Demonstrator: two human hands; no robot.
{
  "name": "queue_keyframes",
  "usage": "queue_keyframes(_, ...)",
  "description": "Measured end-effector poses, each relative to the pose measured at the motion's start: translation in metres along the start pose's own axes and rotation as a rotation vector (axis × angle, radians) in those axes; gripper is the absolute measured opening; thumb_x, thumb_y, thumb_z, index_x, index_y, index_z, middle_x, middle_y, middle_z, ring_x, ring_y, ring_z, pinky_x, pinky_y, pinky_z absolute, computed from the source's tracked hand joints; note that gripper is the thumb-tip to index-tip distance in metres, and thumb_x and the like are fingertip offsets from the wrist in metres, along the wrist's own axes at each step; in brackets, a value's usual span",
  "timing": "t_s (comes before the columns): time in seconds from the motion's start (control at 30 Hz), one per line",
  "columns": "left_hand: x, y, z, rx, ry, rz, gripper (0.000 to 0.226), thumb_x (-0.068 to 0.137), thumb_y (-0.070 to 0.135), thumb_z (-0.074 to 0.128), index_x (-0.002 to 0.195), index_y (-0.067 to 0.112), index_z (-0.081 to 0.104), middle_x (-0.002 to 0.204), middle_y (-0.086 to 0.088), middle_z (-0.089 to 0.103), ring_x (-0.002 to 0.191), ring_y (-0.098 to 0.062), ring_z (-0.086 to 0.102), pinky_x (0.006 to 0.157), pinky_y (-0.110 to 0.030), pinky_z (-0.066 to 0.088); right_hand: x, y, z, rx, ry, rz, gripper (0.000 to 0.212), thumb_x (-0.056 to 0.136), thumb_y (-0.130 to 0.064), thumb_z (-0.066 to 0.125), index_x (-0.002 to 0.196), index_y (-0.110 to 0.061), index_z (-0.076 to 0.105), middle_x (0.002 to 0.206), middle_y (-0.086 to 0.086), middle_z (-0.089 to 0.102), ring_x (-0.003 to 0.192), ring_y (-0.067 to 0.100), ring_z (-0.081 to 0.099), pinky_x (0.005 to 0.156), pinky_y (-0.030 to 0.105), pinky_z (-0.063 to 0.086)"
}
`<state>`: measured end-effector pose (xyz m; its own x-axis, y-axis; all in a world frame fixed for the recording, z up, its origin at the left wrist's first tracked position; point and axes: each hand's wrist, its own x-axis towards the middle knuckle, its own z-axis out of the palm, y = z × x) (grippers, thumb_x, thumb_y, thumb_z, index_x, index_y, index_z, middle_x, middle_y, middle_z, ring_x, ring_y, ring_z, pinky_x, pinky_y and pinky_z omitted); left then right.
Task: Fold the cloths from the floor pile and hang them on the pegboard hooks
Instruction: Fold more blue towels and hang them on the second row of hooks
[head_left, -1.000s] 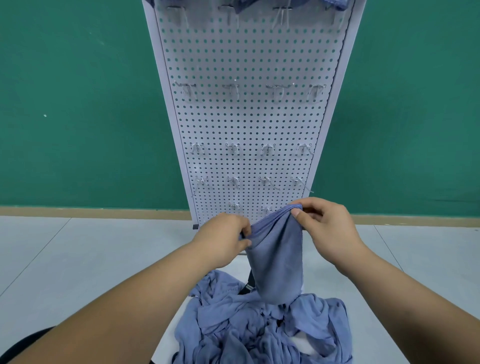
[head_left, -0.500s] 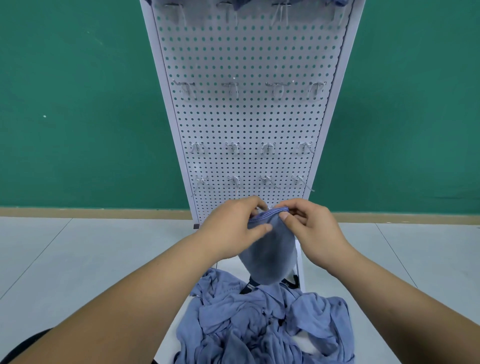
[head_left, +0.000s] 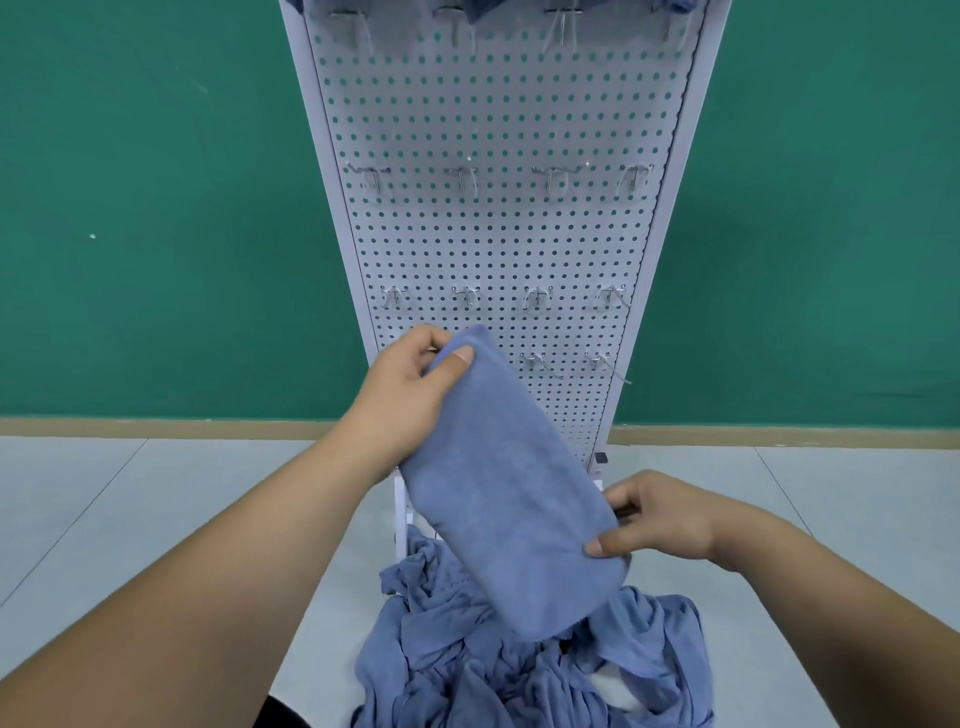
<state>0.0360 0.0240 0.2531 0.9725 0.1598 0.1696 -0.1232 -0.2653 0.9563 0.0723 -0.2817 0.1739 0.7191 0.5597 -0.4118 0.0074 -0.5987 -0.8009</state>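
The biggest risk lies with the pegboard (head_left: 498, 234), which stands just beyond the fingers. It is a tall, narrow panel on a small foot, so a hard push while hanging could probably rock it. Next is the floor pile (head_left: 519, 670), crumpled directly below the fingers. If either grip slackens, the folded cloth (head_left: 509, 488) would likely drop into it and lose its fold. The smallest hazard is the hooks (head_left: 537, 297), thin wire prongs above and to the right of the left hand's fingers. A thick, doubled cloth might catch by one layer only, or slide off a short prong.

The folded cloth is a blue, soft-napped, long band, held in the air and slanting from upper left to lower right in front of the pegboard's lower part. Its faces look smooth and its upper end rounded. The left hand (head_left: 405, 400) grips that upper end, with its fingers (head_left: 457, 364) curled round it and the thumb on the near face. The right hand (head_left: 660, 519) pinches the lower right edge, with the thumb in front and the other fingers (head_left: 623, 499) behind.
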Motion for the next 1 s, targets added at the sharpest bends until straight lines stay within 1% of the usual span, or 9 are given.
queue_keyframes(0.13, 0.006, -0.008, -0.02, -0.019, 0.116, -0.099, 0.02, 0.102, 0.044, 0.063, 0.091, 0.027, 0.064, 0.096, -0.008, 0.074, 0.082, -0.021, 0.064, 0.079, -0.04, 0.049, -0.008, 0.008, -0.015, 0.29, 0.084, -0.004, 0.031, 0.081, -0.019, 0.09, 0.107, -0.006, 0.078, 0.112, 0.013, 0.079, 0.105, 0.027, 0.075, 0.098, 0.032, 0.057)
queue_keyframes(0.23, 0.01, -0.019, -0.029, 0.052, 0.178, -0.162, 0.022, 0.099, 0.048, 0.06, 0.09, 0.028, 0.061, 0.103, -0.014, 0.072, 0.084, -0.023, 0.061, 0.078, -0.04, 0.046, -0.008, 0.005, -0.023, 0.534, 0.217, -0.097, 0.053, 0.069, -0.03, 0.089, 0.109, 0.0, 0.069, 0.107, 0.015, 0.074, 0.096, 0.023, 0.068, 0.096, 0.038, 0.056)
queue_keyframes(0.33, 0.012, -0.026, -0.031, 0.063, 0.217, -0.219, 0.019, 0.099, 0.044, 0.062, 0.093, 0.025, 0.062, 0.106, -0.016, 0.073, 0.088, -0.026, 0.063, 0.079, -0.041, 0.048, -0.008, -0.006, -0.026, 0.711, 0.366, -0.168, 0.045, 0.085, -0.026, 0.083, 0.119, -0.003, 0.065, 0.119, 0.013, 0.076, 0.107, 0.026, 0.072, 0.1, 0.047, 0.056)
queue_keyframes(0.43, 0.012, -0.031, -0.028, 0.067, 0.279, -0.263, 0.015, 0.095, 0.041, 0.07, 0.093, 0.027, 0.065, 0.105, -0.013, 0.074, 0.089, -0.03, 0.068, 0.081, -0.043, 0.055, -0.009, -0.019, -0.025, 0.584, 0.542, -0.155, 0.027, 0.105, -0.031, 0.063, 0.13, -0.02, 0.063, 0.118, 0.005, 0.078, 0.105, 0.021, 0.075, 0.09, 0.044, 0.059)
queue_keyframes(0.57, 0.007, -0.035, -0.022, 0.057, 0.353, -0.241, 0.018, 0.091, 0.042, 0.078, 0.099, 0.033, 0.066, 0.091, -0.013, 0.073, 0.077, -0.026, 0.064, 0.076, -0.044, 0.057, -0.007, -0.024, -0.023, 0.53, 0.753, -0.165, 0.042, 0.102, -0.034, 0.069, 0.141, -0.041, 0.056, 0.104, 0.0, 0.081, 0.092, 0.014, 0.078, 0.079, 0.035, 0.058)
queue_keyframes(0.7, 0.007, -0.039, -0.018, 0.066, 0.366, -0.287, 0.009, 0.095, 0.044, 0.073, 0.098, 0.037, 0.068, 0.111, 0.002, 0.069, 0.09, -0.022, 0.063, 0.073, -0.036, 0.051, -0.01, -0.024, -0.027, 0.609, 0.75, -0.186, 0.045, 0.097, -0.026, 0.077, 0.135, -0.043, 0.063, 0.113, -0.003, 0.079, 0.106, 0.022, 0.076, 0.097, 0.048, 0.06)
queue_keyframes(0.8, 0.008, -0.044, -0.02, 0.032, 0.287, -0.389, 0.015, 0.1, 0.035, 0.064, 0.091, 0.045, 0.071, 0.125, -0.003, 0.069, 0.096, -0.029, 0.063, 0.083, -0.047, 0.059, -0.014, -0.023, -0.029, 0.604, 0.76, -0.253, 0.045, 0.098, -0.013, 0.075, 0.127, -0.047, 0.07, 0.132, -0.012, 0.07, 0.123, 0.018, 0.068, 0.101, 0.048, 0.058)
queue_keyframes(0.87, 0.007, -0.045, -0.02, 0.039, 0.215, -0.408, 0.029, 0.104, 0.025, 0.059, 0.088, 0.044, 0.073, 0.133, -0.006, 0.068, 0.092, -0.027, 0.06, 0.083, -0.048, 0.061, -0.015, -0.023, -0.03, 0.536, 0.813, -0.292, 0.04, 0.099, -0.007, 0.071, 0.12, -0.041, 0.075, 0.128, -0.016, 0.072, 0.128, 0.015, 0.064, 0.103, 0.044, 0.055)
queue_keyframes(1.0, 0.005, -0.043, -0.017, 0.075, 0.176, -0.377, 0.033, 0.107, 0.024, 0.054, 0.086, 0.04, 0.074, 0.141, -0.008, 0.064, 0.094, -0.027, 0.057, 0.074, -0.041, 0.054, -0.015, -0.024, -0.03, 0.498, 0.861, -0.226, 0.028, 0.1, -0.001, 0.065, 0.099, -0.024, 0.081, 0.101, -0.005, 0.082, 0.11, 0.018, 0.074, 0.097, 0.035, 0.057)
